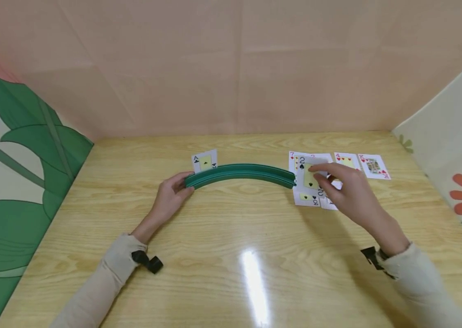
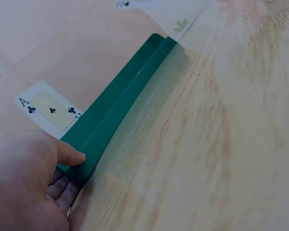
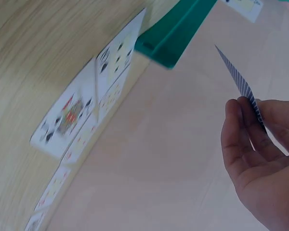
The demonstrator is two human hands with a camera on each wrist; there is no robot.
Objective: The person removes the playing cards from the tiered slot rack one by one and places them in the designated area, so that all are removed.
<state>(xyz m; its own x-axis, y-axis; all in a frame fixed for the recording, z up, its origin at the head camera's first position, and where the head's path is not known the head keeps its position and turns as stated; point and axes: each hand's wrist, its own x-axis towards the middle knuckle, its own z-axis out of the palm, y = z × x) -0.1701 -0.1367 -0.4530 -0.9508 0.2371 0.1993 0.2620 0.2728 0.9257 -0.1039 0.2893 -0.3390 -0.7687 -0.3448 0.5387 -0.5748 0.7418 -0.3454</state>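
Note:
A green curved playing-card holder sits on the table, and my left hand grips its left end between thumb and fingers. The ace of clubs stands in the holder's slot near that hand. My right hand pinches the two of spades by one edge, raised above the table by the holder's right end. In the right wrist view this card is seen nearly edge-on, striped back showing, between the thumb and fingers of the right hand.
Several cards lie face up beyond and below the raised card, partly covered, among them a seven of diamonds and a face card. Farther right lie a four of hearts and a king of hearts. A pink backdrop borders the table's far edge.

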